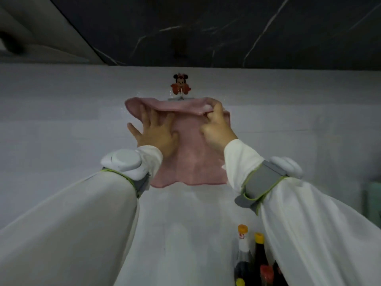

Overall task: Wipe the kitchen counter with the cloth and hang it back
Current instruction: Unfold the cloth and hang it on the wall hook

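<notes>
A pink cloth hangs flat against the white tiled wall, its top edge just under a cartoon mouse wall hook. My left hand lies spread on the cloth's upper left, with its fingertips tucked under the folded top edge. My right hand pinches the folded top edge at the upper right. A small metal hook prong sticks out just above the middle of the cloth's top edge. Whether the cloth rests on the prong I cannot tell.
Dark marbled cabinet underside runs above the wall. Several sauce bottles with orange, yellow and red caps stand low right, partly behind my right sleeve. A pale green object sits at the right edge.
</notes>
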A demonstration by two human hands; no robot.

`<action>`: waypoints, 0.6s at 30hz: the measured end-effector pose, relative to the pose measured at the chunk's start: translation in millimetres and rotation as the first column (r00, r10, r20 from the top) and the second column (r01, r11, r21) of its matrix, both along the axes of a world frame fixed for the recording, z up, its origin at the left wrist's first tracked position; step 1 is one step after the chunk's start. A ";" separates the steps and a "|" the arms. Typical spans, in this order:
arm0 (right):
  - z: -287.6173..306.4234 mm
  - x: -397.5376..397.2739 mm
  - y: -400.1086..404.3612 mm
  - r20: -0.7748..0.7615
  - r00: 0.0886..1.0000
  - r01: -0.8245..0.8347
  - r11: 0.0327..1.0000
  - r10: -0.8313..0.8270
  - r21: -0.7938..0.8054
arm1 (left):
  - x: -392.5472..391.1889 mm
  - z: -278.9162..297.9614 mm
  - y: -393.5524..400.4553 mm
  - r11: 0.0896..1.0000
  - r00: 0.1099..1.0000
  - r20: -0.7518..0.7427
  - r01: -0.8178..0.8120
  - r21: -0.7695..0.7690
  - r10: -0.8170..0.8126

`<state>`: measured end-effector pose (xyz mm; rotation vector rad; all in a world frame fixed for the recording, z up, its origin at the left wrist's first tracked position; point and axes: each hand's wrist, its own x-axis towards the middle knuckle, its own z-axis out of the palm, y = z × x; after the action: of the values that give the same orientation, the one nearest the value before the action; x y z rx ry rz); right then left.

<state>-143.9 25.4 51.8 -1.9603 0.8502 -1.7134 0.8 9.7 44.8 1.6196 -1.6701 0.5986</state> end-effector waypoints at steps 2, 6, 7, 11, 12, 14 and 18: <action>16.5 4.4 -13.8 -0.018 1.000 -0.013 1.000 0.013 -0.004 | -6.6 16.0 -19.3 0.999 0.998 -0.062 0.022 -0.042 -0.025; 31.3 -2.3 -29.0 -0.054 0.996 -0.075 0.997 0.076 0.011 | -17.7 33.4 -43.2 0.995 0.993 -0.105 -0.066 -0.078 0.058; 31.5 -6.0 -33.2 -0.054 0.992 -0.115 0.993 0.116 0.030 | -20.8 37.8 -50.2 0.993 0.989 -0.123 -0.093 -0.069 0.084; 31.1 -18.0 -64.4 0.027 0.974 -0.226 0.969 0.224 0.103 | -37.8 56.8 -82.4 0.991 0.978 -0.168 -0.133 -0.023 0.127; 32.7 -18.7 -72.4 0.047 0.969 -0.245 0.963 0.241 0.110 | -41.2 61.3 -91.2 0.991 0.976 -0.178 -0.134 -0.020 0.128; 37.4 -16.6 -82.8 0.056 0.960 -0.279 0.954 0.274 0.114 | -44.7 69.6 -109.8 0.990 0.973 -0.188 -0.141 -0.012 0.137; 32.9 -11.1 -106.0 0.057 0.967 -0.253 0.962 0.249 0.101 | -44.7 84.7 -140.6 0.992 0.952 -0.284 -0.124 -0.011 0.116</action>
<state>-155.0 -80.6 84.7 -1.8635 0.6330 -1.5259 -43.9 -131.0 129.5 1.7066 -1.3562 0.4235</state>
